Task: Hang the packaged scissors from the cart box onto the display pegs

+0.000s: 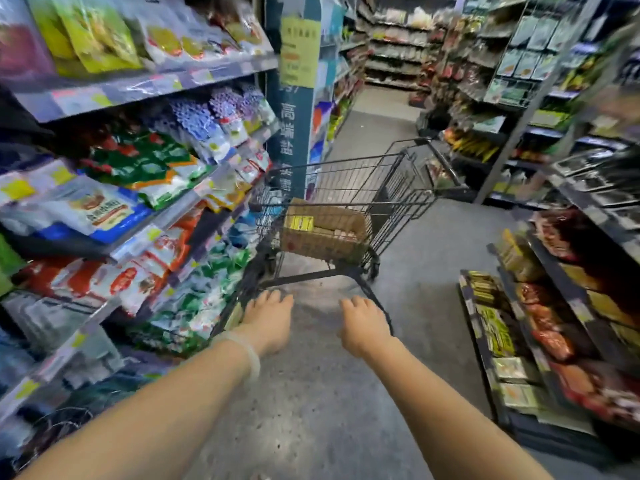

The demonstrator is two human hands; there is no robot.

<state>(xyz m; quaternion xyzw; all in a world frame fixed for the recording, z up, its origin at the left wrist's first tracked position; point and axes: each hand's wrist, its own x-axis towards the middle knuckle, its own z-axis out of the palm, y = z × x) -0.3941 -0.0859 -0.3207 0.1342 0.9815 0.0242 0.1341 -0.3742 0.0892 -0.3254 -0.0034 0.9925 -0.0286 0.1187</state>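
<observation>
Your left hand (268, 318) and right hand (363, 323) curl around the cart (346, 188) handle; a cardboard box (323, 233) sits inside.

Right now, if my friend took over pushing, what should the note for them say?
Left hand and right hand: both grip the cart handle. The cardboard box sits in the cart basket, its contents too blurred to identify. The cart stands in the aisle beside the snack shelves. Nothing is hung yet, and no pegs are clearly in view. Left: reach the pegs, then hang the scissors.
</observation>
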